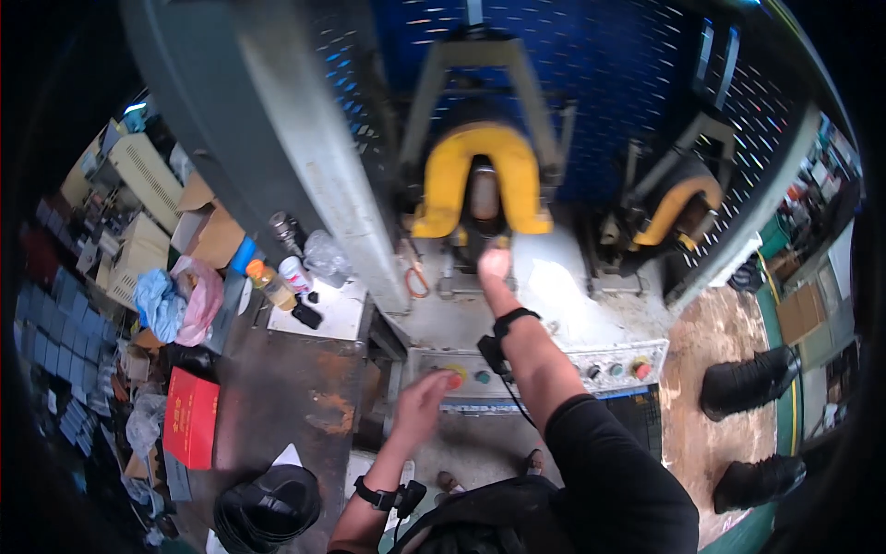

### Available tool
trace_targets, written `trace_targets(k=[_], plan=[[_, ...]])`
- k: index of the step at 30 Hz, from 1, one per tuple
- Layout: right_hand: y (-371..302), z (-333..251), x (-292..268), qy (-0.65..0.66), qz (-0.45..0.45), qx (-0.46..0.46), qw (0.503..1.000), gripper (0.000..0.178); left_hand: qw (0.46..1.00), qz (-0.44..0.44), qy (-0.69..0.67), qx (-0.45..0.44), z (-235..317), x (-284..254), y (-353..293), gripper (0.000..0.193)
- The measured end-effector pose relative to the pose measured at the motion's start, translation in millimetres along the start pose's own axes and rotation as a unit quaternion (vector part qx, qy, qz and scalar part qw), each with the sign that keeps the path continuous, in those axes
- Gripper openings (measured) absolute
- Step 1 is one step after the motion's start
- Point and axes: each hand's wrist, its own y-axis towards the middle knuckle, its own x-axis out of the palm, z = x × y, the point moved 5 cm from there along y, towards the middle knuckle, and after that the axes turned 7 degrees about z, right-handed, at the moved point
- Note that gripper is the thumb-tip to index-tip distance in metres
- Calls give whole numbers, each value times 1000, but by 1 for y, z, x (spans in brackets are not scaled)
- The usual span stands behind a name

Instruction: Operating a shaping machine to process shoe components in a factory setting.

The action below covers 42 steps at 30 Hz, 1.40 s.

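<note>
My right hand [495,265] reaches into the press in front of me, at the lower end of a dark piece [484,233] below the yellow U-shaped guard [482,140]. Its fingers look curled, and what they hold is hidden. Lower and to the left, my left hand [423,404] has its fingers stretched toward the red button [454,379] on the pale control panel [554,364]. Whether they touch that button is not plain. A green button [483,377] lies just right of it.
A second press unit [678,210] stands at the right, near black shoes [752,382] on a worn board [688,415]. At left, a dark table [277,397] bears a red box [191,420], bottles and a black cap [268,508]. Orange-handled scissors [417,283] lie near the frame post.
</note>
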Motion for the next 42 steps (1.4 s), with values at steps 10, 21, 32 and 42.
trace_targets(k=[10, 21, 32, 42], plan=[[-116, 96, -105, 738, -213, 98, 633, 49, 977, -100, -23, 188, 138, 196, 60, 25], [-250, 337, -284, 598, -265, 470, 593, 27, 843, 232, 237, 423, 209, 311, 149, 17], [-217, 351, -406, 688, -123, 401, 592, 50, 768, 4, 242, 593, 199, 290, -26, 19], [-315, 279, -424, 767, -145, 440, 443, 44, 695, -295, 100, 648, 162, 314, -141, 36]])
